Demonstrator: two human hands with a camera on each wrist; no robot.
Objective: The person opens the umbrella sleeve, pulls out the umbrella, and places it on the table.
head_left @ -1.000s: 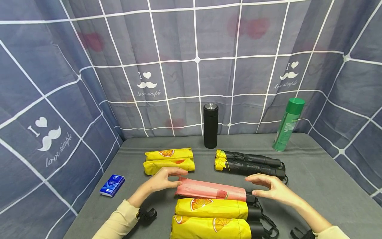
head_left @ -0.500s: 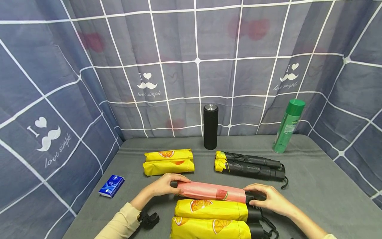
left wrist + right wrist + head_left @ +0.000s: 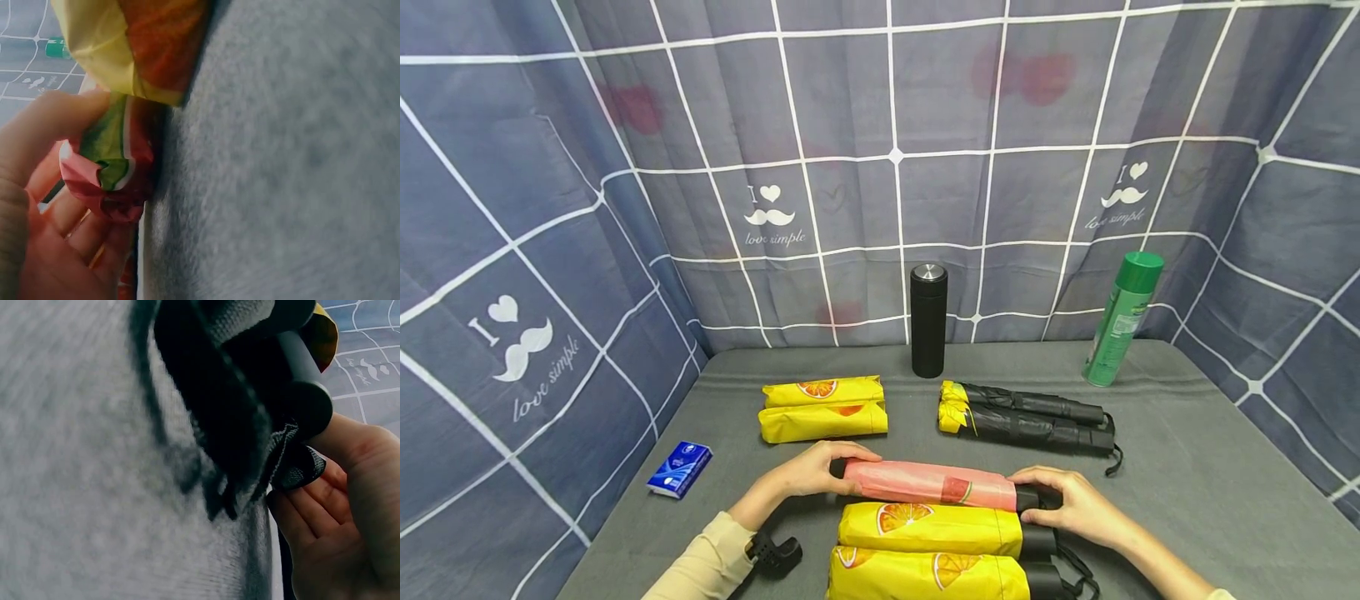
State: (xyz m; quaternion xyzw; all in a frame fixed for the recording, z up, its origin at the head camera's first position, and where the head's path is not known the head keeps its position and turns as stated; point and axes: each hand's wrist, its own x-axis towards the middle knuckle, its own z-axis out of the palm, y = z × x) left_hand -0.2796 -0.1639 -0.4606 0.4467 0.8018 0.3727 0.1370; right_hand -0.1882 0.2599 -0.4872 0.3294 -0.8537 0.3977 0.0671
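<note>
A folded pink umbrella with a watermelon print lies crosswise between my two hands. My left hand holds its left end, thumb on the near side and fingers on the far side. My right hand grips its black handle at the other end. In the left wrist view, the umbrella's gathered green and pink tip sits between thumb and fingers. The right wrist view shows a dark handle end and strap by my fingers. Just nearer lie two folded yellow umbrellas, one beside the pink one, another nearest.
Two yellow fabric bundles lie behind my left hand. Two folded black umbrellas lie behind my right. A black flask and a green spray can stand at the back. A blue tissue pack is at left.
Both hands have closed onto the pink umbrella's ends. The right hand moved left and nearer to reach the handle. The umbrella looks narrower and slightly shifted; the other things stay put.
</note>
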